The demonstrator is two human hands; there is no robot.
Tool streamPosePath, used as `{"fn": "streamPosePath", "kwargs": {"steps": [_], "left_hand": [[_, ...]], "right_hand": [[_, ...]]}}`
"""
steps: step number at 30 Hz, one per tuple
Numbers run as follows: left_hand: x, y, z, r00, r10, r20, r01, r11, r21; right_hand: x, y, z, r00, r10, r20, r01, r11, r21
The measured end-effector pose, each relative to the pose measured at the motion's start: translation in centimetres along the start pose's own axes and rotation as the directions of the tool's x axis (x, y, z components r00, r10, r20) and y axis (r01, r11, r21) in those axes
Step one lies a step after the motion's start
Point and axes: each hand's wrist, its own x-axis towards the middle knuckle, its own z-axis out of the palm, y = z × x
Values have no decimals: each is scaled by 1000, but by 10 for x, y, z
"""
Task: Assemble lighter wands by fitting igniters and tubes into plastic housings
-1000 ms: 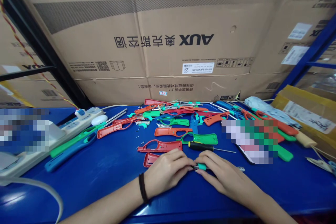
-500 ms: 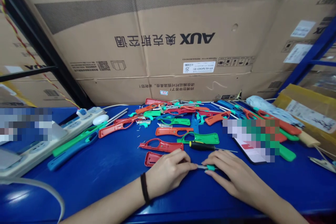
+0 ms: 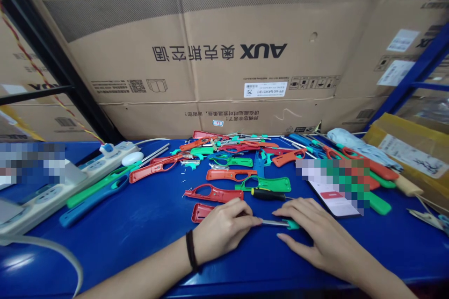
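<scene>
Pinching the rod [image 3: 275, 223] low-centre in the frame with your left hand [image 3: 226, 224], you've spread your right hand [image 3: 312, 226] as the green piece [image 3: 292, 224] shifted rightward, baring more rod and seemingly leaving the left to hold it.

The green piece [image 3: 292, 224] has moved right, away from the left hand [image 3: 226, 224], baring a longer stretch of metal rod [image 3: 274, 223] between them. The right hand [image 3: 317, 229] has spread its thumb and fingers apart and now hides the screwdriver [image 3: 268, 194]'s far-right tip.
</scene>
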Motion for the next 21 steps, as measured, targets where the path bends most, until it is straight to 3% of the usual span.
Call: {"fn": "streamPosePath", "kwargs": {"steps": [9,14,21], "left_hand": [[3,2,-1,993,-59,-106,44,990,-136],[3,1,-8,995,-83,-53,69,973,-221],[2,-3,-7,986,-156,-66,133,956,-263]], "right_hand": [[16,-13,18,999,-30,-24,33,989,143],[14,-10,18,999,-17,-40,23,985,173],[14,-9,21,997,-34,-63,44,986,161]]}}
